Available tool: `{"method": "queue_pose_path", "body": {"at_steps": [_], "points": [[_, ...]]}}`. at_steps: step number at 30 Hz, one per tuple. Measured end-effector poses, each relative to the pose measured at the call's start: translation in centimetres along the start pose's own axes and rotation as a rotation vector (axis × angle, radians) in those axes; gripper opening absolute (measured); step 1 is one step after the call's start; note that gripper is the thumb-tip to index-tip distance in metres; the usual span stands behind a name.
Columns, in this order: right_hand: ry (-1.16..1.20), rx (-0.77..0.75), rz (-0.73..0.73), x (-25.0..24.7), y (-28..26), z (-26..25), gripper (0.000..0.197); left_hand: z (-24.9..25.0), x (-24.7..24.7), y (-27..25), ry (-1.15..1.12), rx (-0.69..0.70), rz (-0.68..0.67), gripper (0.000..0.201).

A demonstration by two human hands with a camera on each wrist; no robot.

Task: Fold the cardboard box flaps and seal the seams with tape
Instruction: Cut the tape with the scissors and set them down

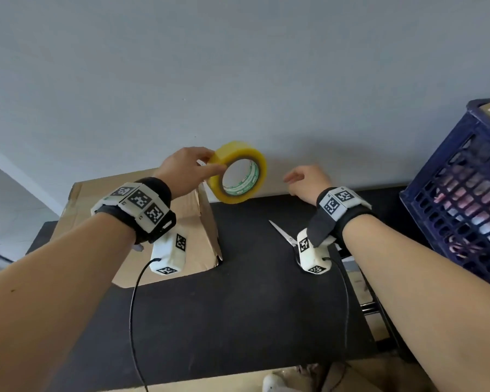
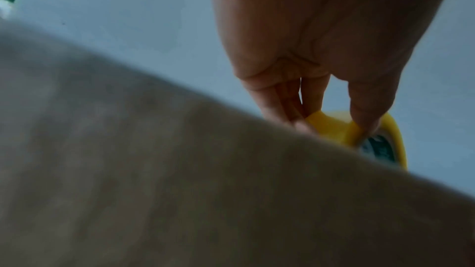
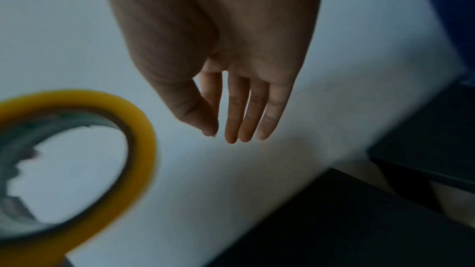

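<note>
A yellow tape roll (image 1: 239,172) hangs in the air above the far edge of the black table (image 1: 238,306). My left hand (image 1: 187,171) pinches its near rim between thumb and fingers; the left wrist view shows the fingers (image 2: 282,107) and thumb on the yellow roll (image 2: 334,125). The brown cardboard box (image 1: 142,222) lies under my left forearm, blurred and close in the left wrist view (image 2: 154,170). My right hand (image 1: 306,181) hovers to the right of the roll, fingers straight and holding nothing (image 3: 239,125); the roll (image 3: 144,133) sits to its left.
Scissors (image 1: 283,233) lie on the table beneath my right wrist, partly hidden by the wrist camera. A dark blue plastic crate (image 1: 464,207) filled with items stands at the right. A pale wall rises right behind the table. Cardboard lies on the floor below the near edge.
</note>
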State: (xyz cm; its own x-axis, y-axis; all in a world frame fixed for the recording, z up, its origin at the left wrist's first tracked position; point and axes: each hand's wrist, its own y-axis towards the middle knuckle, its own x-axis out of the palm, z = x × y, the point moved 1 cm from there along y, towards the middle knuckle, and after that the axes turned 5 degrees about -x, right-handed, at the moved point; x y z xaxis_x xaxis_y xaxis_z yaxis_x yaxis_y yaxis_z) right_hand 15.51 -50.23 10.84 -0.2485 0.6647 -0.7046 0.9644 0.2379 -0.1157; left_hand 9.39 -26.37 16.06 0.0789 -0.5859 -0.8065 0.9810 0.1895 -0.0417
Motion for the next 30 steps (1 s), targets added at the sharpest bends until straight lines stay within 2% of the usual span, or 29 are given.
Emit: {"method": "queue_pose_path", "body": {"at_steps": [5,8,11,15,17,20,24,27,29,30], "points": [[-0.256,0.362,-0.153,3.7,-1.8,5.4,0.009,-0.5,0.1,-0.1,-0.15,-0.003,0.008,0.04],[-0.318,0.489,-0.184,5.5,-3.3,7.1,0.026,-0.3,0.1,-0.2,-0.188,0.016,0.005,0.035],[-0.355,0.514,-0.135,7.2,-4.5,8.1,0.028,-0.4,0.2,-0.5,-0.234,0.007,0.009,0.033],[-0.419,0.51,-0.065,8.8,-5.5,8.1,0.015,-1.0,0.2,-0.7,-0.286,-0.002,-0.006,0.017],[-0.443,0.5,-0.078,9.3,-5.7,7.9,0.022,-1.3,0.3,-0.5,-0.307,-0.007,-0.018,0.016],[-0.442,0.518,-0.11,9.4,-6.1,7.1,0.021,-1.6,0.2,-0.3,-0.303,0.003,-0.033,0.017],[-0.245,0.567,-0.182,8.6,-6.1,6.1,0.019,-1.7,0.2,-0.2,-0.292,0.022,-0.028,0.021],[-0.164,0.5,-0.255,8.0,-6.3,5.4,0.017,-1.8,0.2,-0.2,-0.292,0.028,-0.031,0.019],[-0.148,0.415,-0.25,7.3,-6.7,4.8,0.014,-1.8,0.3,-0.1,-0.281,0.038,-0.033,0.019],[-0.14,0.378,-0.25,7.0,-7.0,4.3,0.019,-1.8,0.2,-0.1,-0.273,0.044,-0.037,0.019]]}}
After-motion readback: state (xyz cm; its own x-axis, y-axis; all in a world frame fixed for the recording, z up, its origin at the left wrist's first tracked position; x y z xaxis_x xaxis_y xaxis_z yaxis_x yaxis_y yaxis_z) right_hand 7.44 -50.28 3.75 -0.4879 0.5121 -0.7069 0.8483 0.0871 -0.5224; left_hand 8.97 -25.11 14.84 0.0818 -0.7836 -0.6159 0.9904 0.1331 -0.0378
